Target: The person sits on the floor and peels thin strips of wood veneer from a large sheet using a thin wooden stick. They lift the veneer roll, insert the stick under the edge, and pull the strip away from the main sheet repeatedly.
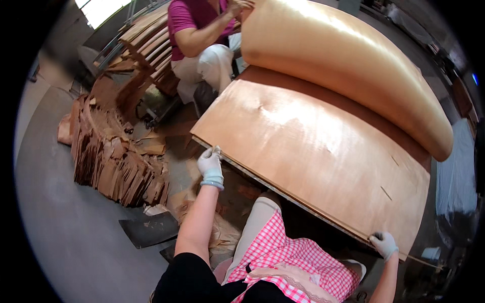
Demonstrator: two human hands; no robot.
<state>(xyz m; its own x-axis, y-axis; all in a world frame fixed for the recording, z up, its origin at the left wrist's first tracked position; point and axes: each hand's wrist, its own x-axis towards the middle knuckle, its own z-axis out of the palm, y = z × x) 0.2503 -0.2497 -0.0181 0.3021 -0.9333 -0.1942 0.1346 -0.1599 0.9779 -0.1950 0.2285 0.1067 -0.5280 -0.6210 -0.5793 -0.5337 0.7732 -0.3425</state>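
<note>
Your gloves [208,164]: white
Your apron [273,237]: pink-white check
Your sleeve [186,278]: black
Flat sheet [323,161]: pale tan
Curled sheet [328,53]: golden tan
Co-worker's shirt [182,20]: magenta

The wood sheet [303,141] at mid-frame looks smooth, with a satin shine; the curled sheet [348,76] at upper right, thin wood too, gleams glossier. At left, the stack [113,146] of wood scraps is matt, rough and ragged-edged. The gloves [210,164] and lower-centre apron [273,242] are matt cloth.
</note>
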